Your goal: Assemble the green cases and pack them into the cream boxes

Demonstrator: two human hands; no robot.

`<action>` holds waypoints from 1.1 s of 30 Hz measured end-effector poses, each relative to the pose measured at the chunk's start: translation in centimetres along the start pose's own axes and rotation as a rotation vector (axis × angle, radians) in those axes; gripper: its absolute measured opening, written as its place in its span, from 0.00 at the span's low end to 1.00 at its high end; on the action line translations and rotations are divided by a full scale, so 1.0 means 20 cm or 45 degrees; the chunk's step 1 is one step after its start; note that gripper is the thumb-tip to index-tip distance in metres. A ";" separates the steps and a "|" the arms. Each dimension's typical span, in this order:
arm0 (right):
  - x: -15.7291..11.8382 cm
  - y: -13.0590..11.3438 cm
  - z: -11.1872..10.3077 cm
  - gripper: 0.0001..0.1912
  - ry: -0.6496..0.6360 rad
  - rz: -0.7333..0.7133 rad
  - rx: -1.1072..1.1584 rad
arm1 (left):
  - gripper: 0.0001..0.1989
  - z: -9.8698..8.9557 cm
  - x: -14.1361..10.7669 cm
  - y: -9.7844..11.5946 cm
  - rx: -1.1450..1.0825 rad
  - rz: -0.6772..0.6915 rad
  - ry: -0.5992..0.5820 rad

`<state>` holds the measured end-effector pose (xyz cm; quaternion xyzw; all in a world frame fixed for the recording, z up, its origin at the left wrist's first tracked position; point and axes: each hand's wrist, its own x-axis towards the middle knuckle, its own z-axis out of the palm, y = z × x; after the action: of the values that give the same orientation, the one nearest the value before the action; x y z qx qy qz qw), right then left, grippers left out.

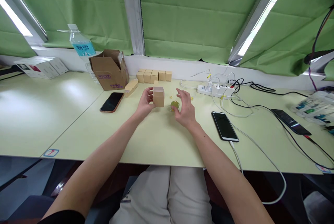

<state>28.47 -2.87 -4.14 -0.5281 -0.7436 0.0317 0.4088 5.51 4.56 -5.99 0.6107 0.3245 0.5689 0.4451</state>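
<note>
My left hand [145,101] is closed around a small tan cardboard box [158,99], which it holds upright over the table. To the right of that box is a small round olive-green object [174,104]; its exact kind is too small to make out. My right hand [186,110] has its fingers spread, with the thumb tip at the green object's lower edge. Whether the thumb touches it I cannot tell. A tiny yellow piece [171,96] lies on the table just behind the green object.
Several small tan boxes [153,76] line the wall, beside an open brown carton [109,71] and a flattened tan box [130,87]. A bottle [82,45] stands behind. Phones lie left [112,102] and right [224,126]. A power strip [216,90] trails many cables.
</note>
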 end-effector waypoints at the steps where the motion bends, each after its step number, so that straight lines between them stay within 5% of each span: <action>1: 0.01 0.01 0.00 0.42 0.013 0.062 -0.062 | 0.42 -0.02 0.01 -0.01 -0.027 -0.036 -0.019; 5: 0.03 0.05 0.01 0.40 -0.172 0.273 -0.267 | 0.42 -0.07 0.01 -0.02 -0.088 -0.209 -0.232; 9: 0.03 0.08 0.03 0.26 -0.349 0.377 -0.316 | 0.43 -0.05 -0.03 -0.02 0.027 -0.297 -0.557; 14: 0.05 0.14 0.03 0.17 -0.213 0.431 -0.196 | 0.42 -0.02 -0.05 0.00 0.346 -0.052 -0.398; 22: 0.06 0.10 -0.02 0.24 0.499 0.111 0.365 | 0.24 -0.01 -0.06 0.11 0.083 0.163 -0.457; 27: -0.01 -0.02 0.00 0.29 0.472 -0.095 0.576 | 0.11 0.06 -0.11 0.15 0.319 0.288 -0.347; 33: -0.07 -0.10 0.06 0.28 0.263 -0.335 0.555 | 0.15 0.07 -0.12 0.15 0.380 0.285 -0.351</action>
<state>26.27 -4.40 -4.77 -0.3269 -0.7358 0.0834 0.5871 6.27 0.99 -4.12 0.7738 0.2712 0.4716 0.3243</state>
